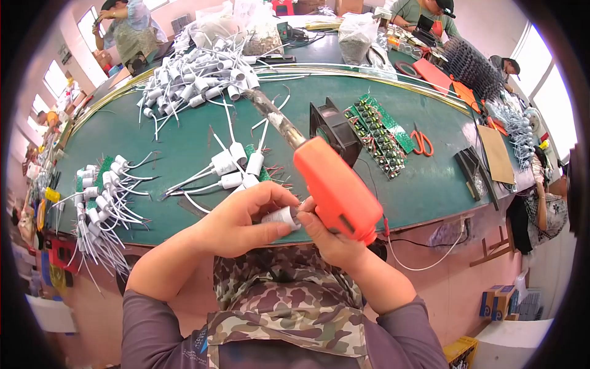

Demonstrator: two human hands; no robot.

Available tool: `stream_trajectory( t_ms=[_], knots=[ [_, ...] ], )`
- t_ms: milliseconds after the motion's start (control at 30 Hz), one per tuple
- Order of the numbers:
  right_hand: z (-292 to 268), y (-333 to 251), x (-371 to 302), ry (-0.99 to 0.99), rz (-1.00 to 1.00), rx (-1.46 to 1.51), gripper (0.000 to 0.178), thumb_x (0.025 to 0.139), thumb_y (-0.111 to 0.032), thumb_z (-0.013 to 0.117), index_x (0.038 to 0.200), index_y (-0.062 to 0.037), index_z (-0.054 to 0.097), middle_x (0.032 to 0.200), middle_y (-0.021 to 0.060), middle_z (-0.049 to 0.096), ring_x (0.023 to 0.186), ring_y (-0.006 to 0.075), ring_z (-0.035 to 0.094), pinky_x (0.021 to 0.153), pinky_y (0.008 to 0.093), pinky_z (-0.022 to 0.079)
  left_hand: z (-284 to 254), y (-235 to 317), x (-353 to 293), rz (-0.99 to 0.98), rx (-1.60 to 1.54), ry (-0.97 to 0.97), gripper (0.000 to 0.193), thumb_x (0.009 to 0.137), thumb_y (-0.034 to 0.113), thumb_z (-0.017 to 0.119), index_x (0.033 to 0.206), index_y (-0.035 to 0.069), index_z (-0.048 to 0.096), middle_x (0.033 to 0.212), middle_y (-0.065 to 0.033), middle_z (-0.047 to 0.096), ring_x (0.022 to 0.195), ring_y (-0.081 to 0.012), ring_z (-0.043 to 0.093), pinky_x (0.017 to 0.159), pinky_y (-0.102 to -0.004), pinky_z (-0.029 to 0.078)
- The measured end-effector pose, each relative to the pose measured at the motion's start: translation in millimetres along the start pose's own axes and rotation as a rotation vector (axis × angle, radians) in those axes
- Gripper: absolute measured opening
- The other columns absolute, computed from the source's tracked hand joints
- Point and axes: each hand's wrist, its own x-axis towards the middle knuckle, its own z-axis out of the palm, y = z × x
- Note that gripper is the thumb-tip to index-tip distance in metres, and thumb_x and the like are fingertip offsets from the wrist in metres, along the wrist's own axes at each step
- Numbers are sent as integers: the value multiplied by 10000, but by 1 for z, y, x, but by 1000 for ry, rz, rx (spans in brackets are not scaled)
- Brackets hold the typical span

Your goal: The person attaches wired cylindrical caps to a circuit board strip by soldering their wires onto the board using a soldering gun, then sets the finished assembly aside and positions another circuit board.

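Observation:
In my left hand (236,224), closed fingers grip a white cylindrical housing (278,216) just above my lap. My right hand (332,241) is pinched at the housing's greyish end; what its fingertips hold is too small to make out. An orange-handled tool (337,187) with a long scorched metal barrel (279,120) lies across the view above my right hand and covers part of it. Whether that hand supports the tool is hidden. Just beyond my hands, several white cylindrical housings with cables (228,163) sit on a green circuit board panel (261,154).
On the green table (184,138) lie a large pile of white cabled housings (190,80) and another group at left (101,200). A black fan (335,126), populated circuit boards (381,135) and orange-handled scissors (423,141) lie to the right. Other people (424,18) work around the table.

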Motion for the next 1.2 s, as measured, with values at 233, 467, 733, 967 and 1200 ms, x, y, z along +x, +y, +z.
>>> stream_trajectory(
  t_ms=[233, 467, 733, 967, 1200],
  knots=[
    [-3, -18, 13, 34, 583, 655, 407, 856, -31, 734, 1198, -9, 514, 905, 40, 643, 763, 105, 598, 645, 249, 475, -9, 6, 8, 681, 1016, -52, 408, 791, 48, 715, 1171, 31, 569, 1072, -142, 611, 891, -341, 626, 738, -398, 524],
    [2, -6, 10, 59, 360, 500, 440, 855, -14, 730, 1239, 2, 517, 1008, 88, 652, 936, 155, 626, 796, 290, 514, -5, 5, -9, 71, 467, 113, 374, 858, 90, 678, 1210, 43, 561, 1053, -116, 569, 933, -249, 588, 790, -338, 486],
    [13, -3, 2, 40, 277, 300, 469, 858, 23, 711, 1281, 19, 509, 985, 76, 645, 919, 148, 626, 803, 287, 511, -4, -10, -9, 39, 303, 167, 325, 866, 89, 663, 1175, 46, 571, 1036, -95, 565, 904, -202, 578, 768, -324, 482],
    [17, 4, 6, 45, 286, 330, 440, 866, 27, 700, 1266, 15, 518, 967, 58, 640, 895, 131, 615, 792, 273, 505, 10, -3, -4, 76, 519, 225, 104, 887, 62, 627, 981, 32, 594, 954, -60, 571, 772, -135, 550, 672, -289, 448],
    [20, 2, 8, 64, 331, 401, 425, 867, 16, 707, 1248, 16, 519, 961, 62, 644, 876, 134, 619, 775, 273, 509, 12, -16, -5, -49, 142, 342, 51, 919, 55, 593, 960, 24, 595, 850, -12, 554, 715, -93, 487, 640, -263, 417]
  ],
)
